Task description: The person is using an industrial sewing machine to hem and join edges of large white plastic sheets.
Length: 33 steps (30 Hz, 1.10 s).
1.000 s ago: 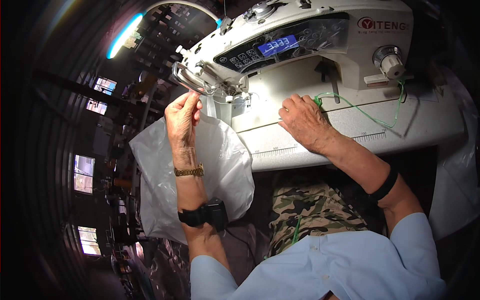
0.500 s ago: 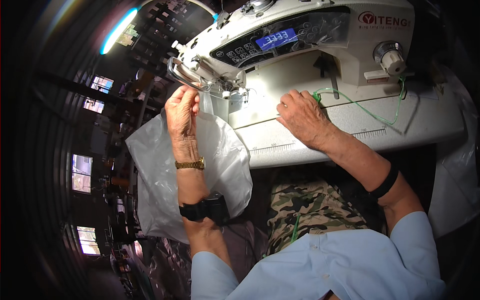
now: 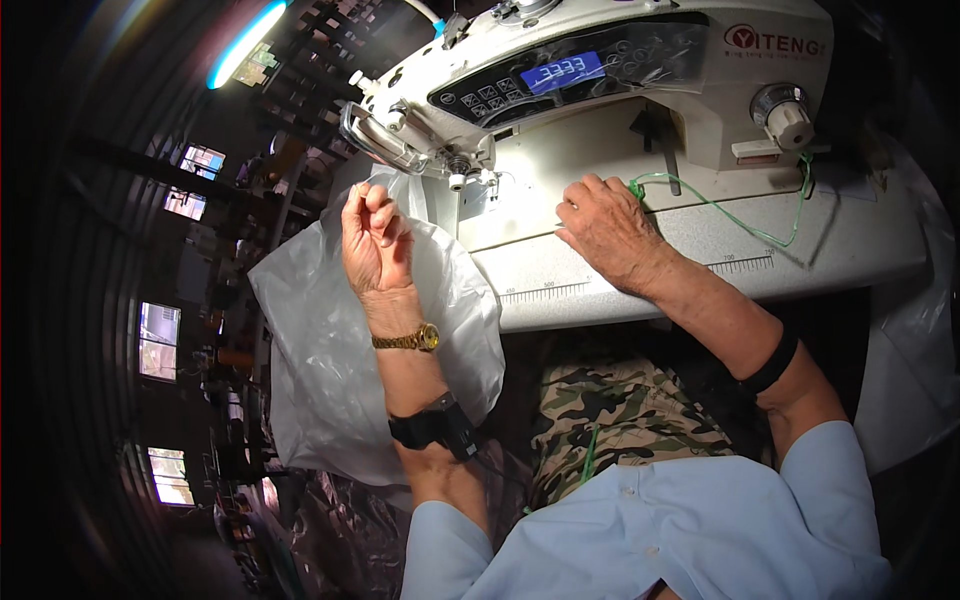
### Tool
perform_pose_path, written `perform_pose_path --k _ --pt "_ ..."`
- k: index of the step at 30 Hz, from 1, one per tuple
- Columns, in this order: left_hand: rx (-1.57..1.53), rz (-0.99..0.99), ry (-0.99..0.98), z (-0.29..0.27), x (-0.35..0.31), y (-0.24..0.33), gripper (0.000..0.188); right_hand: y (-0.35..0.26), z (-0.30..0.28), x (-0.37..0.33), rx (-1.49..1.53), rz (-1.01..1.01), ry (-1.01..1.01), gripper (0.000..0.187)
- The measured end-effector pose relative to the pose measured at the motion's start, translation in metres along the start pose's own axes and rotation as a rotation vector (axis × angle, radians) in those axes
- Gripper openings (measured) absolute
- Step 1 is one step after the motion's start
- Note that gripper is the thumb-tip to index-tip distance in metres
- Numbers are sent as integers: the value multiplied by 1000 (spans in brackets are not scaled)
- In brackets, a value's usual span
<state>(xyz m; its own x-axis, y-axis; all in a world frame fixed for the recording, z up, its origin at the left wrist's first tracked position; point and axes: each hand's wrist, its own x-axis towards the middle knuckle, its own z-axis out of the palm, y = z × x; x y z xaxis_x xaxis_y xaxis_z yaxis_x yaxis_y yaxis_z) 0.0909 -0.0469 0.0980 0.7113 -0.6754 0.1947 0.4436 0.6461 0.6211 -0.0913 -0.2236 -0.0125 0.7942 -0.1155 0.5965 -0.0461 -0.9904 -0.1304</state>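
Note:
My left hand [image 3: 377, 240] is raised left of the sewing machine's needle area [image 3: 475, 185], palm partly turned up. Its fingers are curled with the tips together; whether a fine thread is between them is too small to see. My right hand [image 3: 610, 228] rests on the pale machine bed [image 3: 540, 215], right of the needle, its fingers curled under. What it holds, if anything, is hidden beneath the palm. A green cord [image 3: 720, 205] runs from a knot beside its knuckles to below the handwheel [image 3: 783, 117]. The white sewing machine [image 3: 740, 75] stands across the top.
A translucent plastic sheet [image 3: 400, 400] hangs off the bed's left end, under my left forearm. The control panel [image 3: 560, 75] is lit. A bright tube lamp [image 3: 248, 45] is at upper left. A printed ruler scale [image 3: 545, 292] runs along the bed's front edge.
My left hand has dropped away from the wire guard at the machine's head and turned its palm upward. My right hand has stayed nearly in place.

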Motion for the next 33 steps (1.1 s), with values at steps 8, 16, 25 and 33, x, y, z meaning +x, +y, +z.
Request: perform_pose_path --k 8,16,25,33 --pt "689 -13 126 -2 -75 -7 13 -1 -4 -1 28 1 4 20" --pt "1214 321 144 2 -124 -56 4 -32 -11 16 537 6 176 19" --pt "1629 448 44 8 -139 -64 2 -89 3 45 1969 561 -112 30" --pt "1717 394 -416 8 -182 -81 12 -98 -34 -49 1935 840 -213 15"
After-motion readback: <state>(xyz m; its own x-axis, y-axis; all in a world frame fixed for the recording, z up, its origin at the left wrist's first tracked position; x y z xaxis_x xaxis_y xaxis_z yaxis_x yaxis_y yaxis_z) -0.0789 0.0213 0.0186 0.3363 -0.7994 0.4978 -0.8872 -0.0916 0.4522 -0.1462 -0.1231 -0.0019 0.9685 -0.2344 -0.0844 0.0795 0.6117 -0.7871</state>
